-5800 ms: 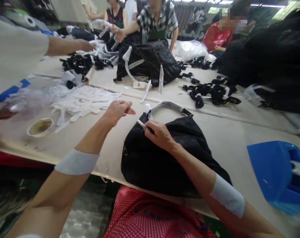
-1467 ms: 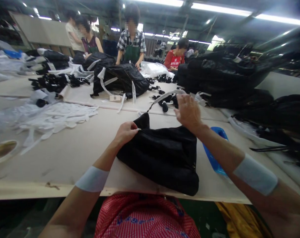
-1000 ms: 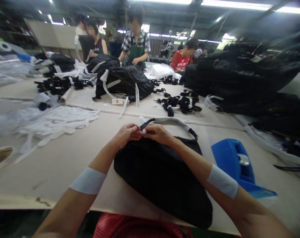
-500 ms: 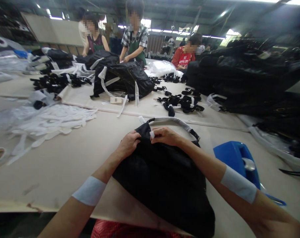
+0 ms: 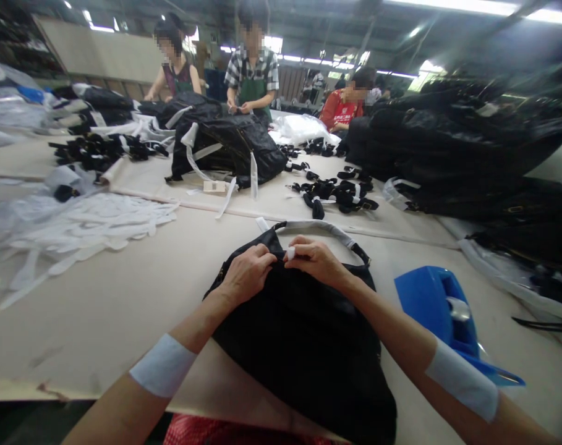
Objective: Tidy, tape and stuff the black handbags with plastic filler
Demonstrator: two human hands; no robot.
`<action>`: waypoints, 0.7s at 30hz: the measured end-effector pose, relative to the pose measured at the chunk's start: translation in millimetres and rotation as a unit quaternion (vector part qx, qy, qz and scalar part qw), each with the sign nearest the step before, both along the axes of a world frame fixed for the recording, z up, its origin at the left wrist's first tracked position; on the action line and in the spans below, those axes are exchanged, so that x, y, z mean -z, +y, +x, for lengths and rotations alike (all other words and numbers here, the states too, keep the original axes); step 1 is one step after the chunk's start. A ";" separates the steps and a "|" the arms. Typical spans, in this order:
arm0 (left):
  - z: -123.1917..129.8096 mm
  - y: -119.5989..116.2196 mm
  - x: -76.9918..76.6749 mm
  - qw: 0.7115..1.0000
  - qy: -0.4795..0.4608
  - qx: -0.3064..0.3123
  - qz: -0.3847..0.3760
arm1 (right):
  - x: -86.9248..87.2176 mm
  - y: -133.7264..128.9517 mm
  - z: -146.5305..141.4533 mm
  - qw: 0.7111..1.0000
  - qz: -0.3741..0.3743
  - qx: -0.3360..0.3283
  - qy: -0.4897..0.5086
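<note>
In the head view, the black shoulder bag (image 5: pixel 299 352) lies flat on the table (image 5: pixel 118 309) directly before the person, its wrapped handle (image 5: pixel 315 226) arching away beyond the top edge. The left hand (image 5: pixel 248 272) has moved inward along that edge since half a second ago, so its fingertips now sit just beside those of the right hand (image 5: pixel 315 262). The left fingers appear to pinch the bag's edge; the right thumb and forefinger pinch a small white piece (image 5: pixel 290 253), too small to identify. With both hands at one spot, the handling seems centred on that short stretch of edge. White strips (image 5: pixel 95 225) lie to the left, and a blue plastic holder (image 5: pixel 422 296) stands beside the right forearm.
</note>
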State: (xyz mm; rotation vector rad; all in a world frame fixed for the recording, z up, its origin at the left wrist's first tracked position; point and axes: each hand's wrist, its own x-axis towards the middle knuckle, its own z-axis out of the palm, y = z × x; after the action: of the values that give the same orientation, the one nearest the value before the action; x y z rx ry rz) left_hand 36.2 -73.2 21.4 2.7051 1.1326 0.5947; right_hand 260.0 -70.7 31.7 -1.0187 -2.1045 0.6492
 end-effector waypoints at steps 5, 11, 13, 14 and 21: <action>1.5 0.4 2.4 0.996 0.083 -0.035 0.001 | 0.2 3.4 -0.6 0.999 -0.040 0.011 0.001; 3.7 10.2 4.7 0.988 0.137 -0.069 -0.036 | 7.5 7.5 -10.9 0.991 -0.132 0.028 0.021; 3.0 13.7 2.7 0.989 0.126 -0.060 -0.049 | 8.7 8.6 -14.9 0.985 -0.167 0.032 0.037; 2.1 14.8 2.0 0.991 0.106 -0.060 -0.054 | 8.9 8.8 -16.3 0.980 -0.187 0.036 0.049; -5.9 11.9 6.8 0.994 -0.020 -0.075 -0.072 | 5.3 0.7 -17.6 0.943 -0.317 0.003 0.096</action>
State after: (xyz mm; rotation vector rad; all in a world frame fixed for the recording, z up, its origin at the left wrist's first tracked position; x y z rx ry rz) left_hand 30.3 -61.3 14.6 2.4926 1.3235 0.5624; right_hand 242.4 -69.9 26.4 -1.2323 -1.7441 1.4204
